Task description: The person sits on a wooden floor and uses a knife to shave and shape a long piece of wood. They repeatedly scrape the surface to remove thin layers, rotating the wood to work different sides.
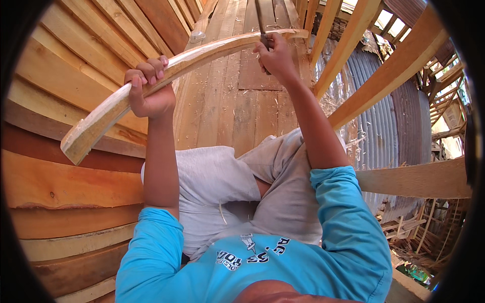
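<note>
Shaving the strip (pixel 207 53) appears to be the step in hand, judging by its pale-cut upper edge and the shavings (pixel 356 141) about; the next move would call for a firm left hold and a controlled stroke of the tool (pixel 261 22).

Strip: 1, curved, wooden, lying across the view from 9 o'clock to 1 o'clock, above the floor (pixel 222 116).
Tool: 1, dark, long, at 12 o'clock, crossing the strip near its far end; contact cannot be told.
Hands: 2. Left hand (pixel 151 91), at 10 o'clock, grip wrapped round the strip. Right hand (pixel 278 58), between 12 and 1 o'clock, grip closed round the tool; whether it also touches the strip cannot be told.
Boards (pixel 76 177): more than ten, overlapping, 8 to 11 o'clock; exact count not possible.
Rails (pixel 389 68): at least four, wooden, 1 to 3 o'clock.
Shavings: many, uncounted, on the floor and at 3 o'clock.
</note>
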A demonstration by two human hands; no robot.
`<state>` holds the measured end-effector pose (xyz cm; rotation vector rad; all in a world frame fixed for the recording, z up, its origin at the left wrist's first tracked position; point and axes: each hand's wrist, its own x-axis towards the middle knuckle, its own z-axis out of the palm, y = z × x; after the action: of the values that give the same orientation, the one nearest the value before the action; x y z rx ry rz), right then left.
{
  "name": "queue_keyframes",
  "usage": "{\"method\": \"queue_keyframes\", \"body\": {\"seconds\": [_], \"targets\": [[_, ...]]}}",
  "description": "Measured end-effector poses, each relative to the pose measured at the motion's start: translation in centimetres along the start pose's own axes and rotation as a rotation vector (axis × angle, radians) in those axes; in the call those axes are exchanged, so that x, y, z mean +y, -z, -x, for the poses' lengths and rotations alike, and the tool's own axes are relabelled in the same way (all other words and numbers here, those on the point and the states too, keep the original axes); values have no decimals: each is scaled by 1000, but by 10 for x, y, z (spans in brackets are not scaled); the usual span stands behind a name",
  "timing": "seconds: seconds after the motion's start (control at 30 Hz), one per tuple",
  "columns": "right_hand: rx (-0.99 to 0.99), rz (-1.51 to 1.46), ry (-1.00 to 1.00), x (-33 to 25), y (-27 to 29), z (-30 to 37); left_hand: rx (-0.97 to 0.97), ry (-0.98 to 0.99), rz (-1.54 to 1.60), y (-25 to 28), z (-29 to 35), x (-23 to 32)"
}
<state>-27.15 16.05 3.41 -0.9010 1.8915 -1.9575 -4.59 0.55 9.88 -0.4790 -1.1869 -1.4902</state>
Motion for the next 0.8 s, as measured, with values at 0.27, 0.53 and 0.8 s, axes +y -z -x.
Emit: {"method": "queue_keyframes", "body": {"seconds": [0.27,0.53,0.8], "targets": [[-138,435,214,-7,-18,10,31,41,-18,27,30,2],[-260,313,96,-18,-26,21,-107,0,-135,35,15,7],[-80,767,28,-23,-56,28,-122,-8,4,10,28,11]]}}
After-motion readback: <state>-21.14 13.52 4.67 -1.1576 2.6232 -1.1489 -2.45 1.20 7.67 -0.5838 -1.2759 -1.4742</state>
